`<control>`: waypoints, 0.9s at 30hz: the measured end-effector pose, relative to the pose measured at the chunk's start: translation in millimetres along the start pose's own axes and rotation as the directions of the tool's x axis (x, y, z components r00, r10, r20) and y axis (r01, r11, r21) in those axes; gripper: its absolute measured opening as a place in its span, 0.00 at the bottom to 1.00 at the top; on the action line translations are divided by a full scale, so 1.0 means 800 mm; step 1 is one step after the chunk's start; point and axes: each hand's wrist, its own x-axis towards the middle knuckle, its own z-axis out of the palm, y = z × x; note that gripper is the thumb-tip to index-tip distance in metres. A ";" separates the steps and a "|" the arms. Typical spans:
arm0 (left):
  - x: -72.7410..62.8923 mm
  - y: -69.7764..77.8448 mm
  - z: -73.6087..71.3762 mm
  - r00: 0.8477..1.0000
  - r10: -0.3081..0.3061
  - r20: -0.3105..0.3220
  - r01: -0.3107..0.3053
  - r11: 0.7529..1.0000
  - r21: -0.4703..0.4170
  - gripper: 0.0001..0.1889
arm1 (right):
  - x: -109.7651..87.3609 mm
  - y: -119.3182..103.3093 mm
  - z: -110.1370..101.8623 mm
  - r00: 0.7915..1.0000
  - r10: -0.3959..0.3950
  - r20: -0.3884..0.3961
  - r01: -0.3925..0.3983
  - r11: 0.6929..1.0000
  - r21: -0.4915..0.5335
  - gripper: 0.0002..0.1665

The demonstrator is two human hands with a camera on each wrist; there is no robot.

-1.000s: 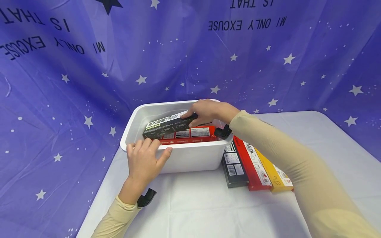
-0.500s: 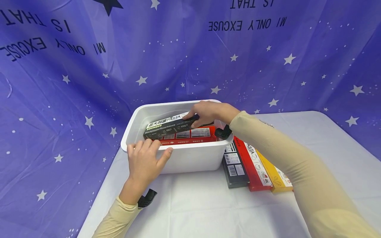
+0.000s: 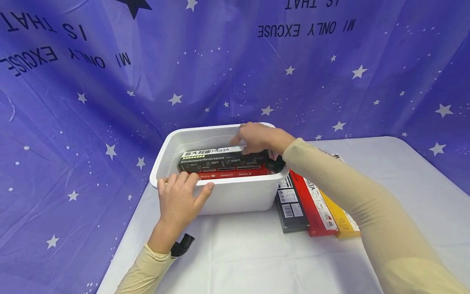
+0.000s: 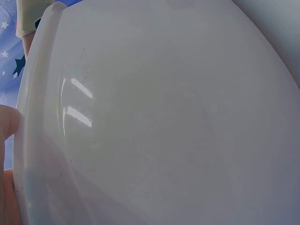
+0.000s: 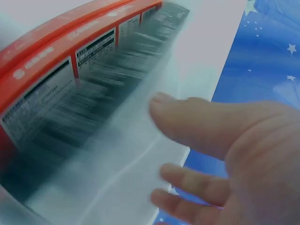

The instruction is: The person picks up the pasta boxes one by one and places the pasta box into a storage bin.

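Head view: right hand (image 3: 255,138) spread over black-pepper pasta box (image 3: 209,161)

Inside the white bin (image 3: 238,198), the black-pepper pasta box lies just beyond a red carton (image 3: 233,173) by the near wall. The right hand, toward the far right corner, has thumb and fingers apart. The left hand (image 3: 180,198) hooks its fingers over the near rim by the left corner.

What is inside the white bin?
A black box and a red box; in the head view the black one partly hides the red, and the right hand covers part of the black. Anything beneath them in the bin cannot be seen.
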 end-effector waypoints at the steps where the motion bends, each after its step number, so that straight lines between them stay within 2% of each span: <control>1: 0.000 0.000 0.000 1.000 0.003 -0.003 -0.003 1.000 -0.001 0.41 | -0.001 0.000 -0.001 1.000 0.009 -0.017 -0.009 1.000 0.008 0.32; 5: 0.002 0.001 0.000 1.000 0.006 -0.001 -0.006 1.000 -0.004 0.41 | -0.003 -0.001 -0.008 0.998 0.023 -0.054 -0.022 1.000 0.018 0.32; 18: 0.002 0.002 -0.001 1.000 -0.005 0.019 0.005 1.000 0.000 0.42 | -0.010 0.008 -0.012 1.000 0.003 -0.031 -0.003 1.000 0.001 0.31; 27: 0.001 0.001 -0.001 1.000 -0.004 0.010 0.004 1.000 0.002 0.42 | -0.037 0.022 -0.024 0.999 -0.011 -0.033 0.010 0.999 -0.036 0.31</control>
